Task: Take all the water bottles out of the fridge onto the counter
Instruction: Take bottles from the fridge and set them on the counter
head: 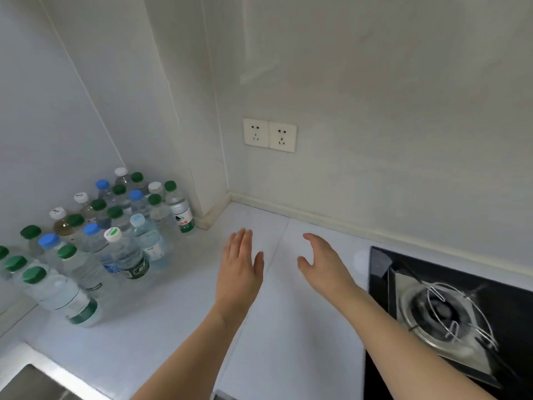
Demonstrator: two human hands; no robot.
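Water bottles (pixel 115 226): upright cluster on counter (pixel 178 298).
Right of them, my left hand (pixel 239 269) and right hand (pixel 323 264) hovered, fingers spread, empty.

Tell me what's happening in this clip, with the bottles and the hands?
A person stands at a white kitchen counter with both hands held out over it, holding nothing. The left hand and the right hand are open, fingers relaxed. A large cluster of water bottles with green, blue and white caps stands upright in the counter's left corner against the wall. A gas hob sits to the right, two wall sockets above. The fridge is out of view.
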